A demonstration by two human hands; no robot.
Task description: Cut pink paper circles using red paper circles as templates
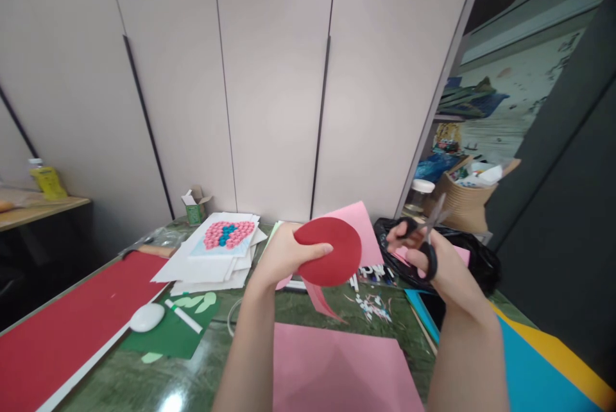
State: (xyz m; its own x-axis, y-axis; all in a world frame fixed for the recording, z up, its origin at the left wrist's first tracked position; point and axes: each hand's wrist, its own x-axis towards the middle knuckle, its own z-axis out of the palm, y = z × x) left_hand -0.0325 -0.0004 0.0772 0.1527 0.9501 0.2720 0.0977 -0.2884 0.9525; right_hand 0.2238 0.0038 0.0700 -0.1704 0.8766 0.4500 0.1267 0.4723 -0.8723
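Observation:
My left hand [283,255] is raised over the table and pinches a round red paper disc [333,253] by its left edge, thumb on the front. A narrow pink strip hangs from under the disc. My right hand [436,264] holds black-handled scissors [430,232] with fingers through the loops and the blades pointing up and right, a short way right of the disc. A pink paper sheet [359,226] stands behind the disc. Another pink sheet [337,367] lies flat below my forearms.
White sheets with a pink-and-blue dotted picture [226,235] lie at left, beside a long red sheet [62,328], green paper [178,325], a white oval object [147,317] and a white stick [183,316]. Black bag [462,251], blue and orange sheets [539,373] at right. Paper scraps [373,304] on the table.

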